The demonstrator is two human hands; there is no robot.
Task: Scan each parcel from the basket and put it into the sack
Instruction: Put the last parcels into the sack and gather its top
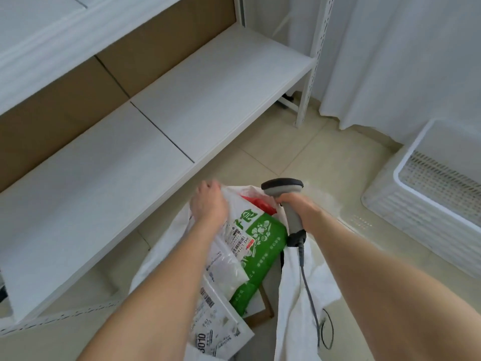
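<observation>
A white woven sack (296, 303) stands open on the floor in front of me. Inside lie several parcels: a green and white bag (260, 246) with a shipping label, a red one (260, 203) behind it, a clear pouch (226, 269) and a white labelled mailer (218, 327). My left hand (208, 201) grips the far top edge of the white-and-green parcel at the sack's mouth. My right hand (299, 204) grips the handle of a grey barcode scanner (283, 188), head pointing away, its cable (309, 290) trailing down over the sack.
A white plastic basket (426, 204) stands on the tiled floor at the right, its inside not visible. A low white shelf (156, 126) with a cardboard backing runs along the left. White curtains (403, 61) hang at the back right.
</observation>
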